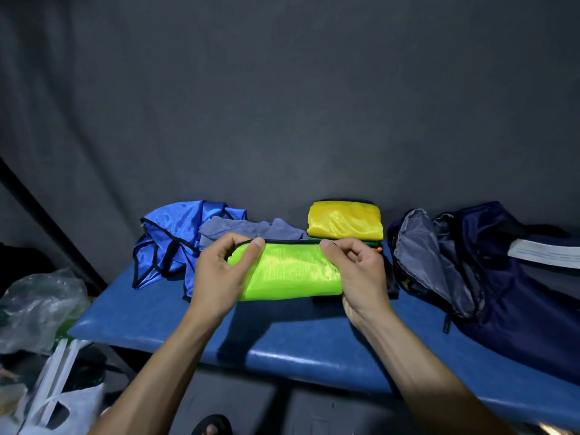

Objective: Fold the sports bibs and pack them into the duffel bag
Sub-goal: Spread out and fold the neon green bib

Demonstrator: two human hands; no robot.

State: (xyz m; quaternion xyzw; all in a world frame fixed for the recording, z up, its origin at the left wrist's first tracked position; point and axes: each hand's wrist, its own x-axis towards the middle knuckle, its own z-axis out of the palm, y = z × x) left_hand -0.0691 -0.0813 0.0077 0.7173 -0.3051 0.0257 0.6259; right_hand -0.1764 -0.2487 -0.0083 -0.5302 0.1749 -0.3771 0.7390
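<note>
Between both hands, just above the blue bench (282,346): the neon green bib (288,271), folded to a short band. Left hand (219,274) pinches its left end, right hand (361,271) pinches the right, thumbs on the black-trimmed top edge. Best, I'd say: keep edges lined up w/ even tension, then carry it right. Folded yellow bib (345,222) sits just behind; duffel bag (470,262) lies open, to the right.

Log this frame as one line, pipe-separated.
step: folding | left hand + right hand: grip ends of folded neon-green mesh bib | folded yellow bib on stack behind | navy duffel bag open, right
</note>
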